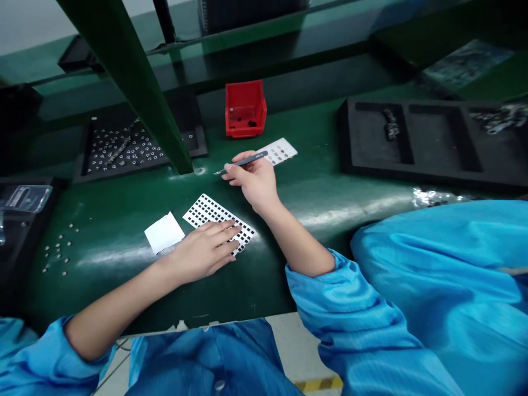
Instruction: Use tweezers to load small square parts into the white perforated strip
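My left hand [206, 250] lies flat with its fingers stretched out on a white sheet of black square pads [210, 210], covering its lower part. A small white piece of paper [164, 232] is beside that hand's wrist. Held in my right hand [258, 181] are slim grey tweezers [247, 160], their pointed metal tip angled left, above the table and apart from the sheet. Just behind my right hand is a second white sheet [284, 149] with small dark and grey pieces on it, partly hidden by the hand.
A red bin [246, 107] with a few dark bits stands at the back. A black tray [142, 144] of small parts sits behind a green post [136, 82]. Loose small parts [59, 256] lie left. A compartmented black tray [412, 143] is right, near a blue-sleeved person [445, 258].
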Action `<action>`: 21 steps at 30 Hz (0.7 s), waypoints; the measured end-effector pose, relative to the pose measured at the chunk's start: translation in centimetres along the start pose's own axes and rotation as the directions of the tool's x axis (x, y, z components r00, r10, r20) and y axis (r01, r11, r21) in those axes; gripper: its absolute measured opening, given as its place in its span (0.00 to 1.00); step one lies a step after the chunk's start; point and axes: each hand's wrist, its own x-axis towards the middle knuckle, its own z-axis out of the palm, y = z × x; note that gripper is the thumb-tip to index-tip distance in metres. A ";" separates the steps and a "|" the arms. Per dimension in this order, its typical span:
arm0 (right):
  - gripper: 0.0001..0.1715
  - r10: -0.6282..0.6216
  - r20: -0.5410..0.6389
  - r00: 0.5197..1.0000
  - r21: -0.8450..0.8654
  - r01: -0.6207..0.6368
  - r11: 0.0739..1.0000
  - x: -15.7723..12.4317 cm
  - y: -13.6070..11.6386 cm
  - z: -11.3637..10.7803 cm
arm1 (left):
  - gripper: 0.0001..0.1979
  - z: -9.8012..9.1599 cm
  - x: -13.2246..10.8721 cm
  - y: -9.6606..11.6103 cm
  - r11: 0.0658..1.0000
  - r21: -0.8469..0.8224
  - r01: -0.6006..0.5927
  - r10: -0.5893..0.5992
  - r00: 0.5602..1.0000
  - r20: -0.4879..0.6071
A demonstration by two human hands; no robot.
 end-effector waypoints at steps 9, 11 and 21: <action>0.25 0.094 -0.158 0.983 -0.206 -0.126 0.970 -13.1 -2.8 -3.6 | 0.15 2.2 -1.6 1.0 0.993 -0.040 0.110 -0.114 0.983 -0.143; 0.26 0.120 -0.223 0.967 -0.270 -0.180 0.946 -15.8 -2.0 -5.1 | 0.15 2.4 -1.6 0.9 0.989 -0.084 0.120 -0.132 0.980 -0.149; 0.27 0.196 -0.172 0.965 -0.373 -0.248 0.894 -17.5 -0.9 -5.9 | 0.14 2.9 -1.7 0.5 0.983 -0.142 0.119 -0.142 0.975 -0.171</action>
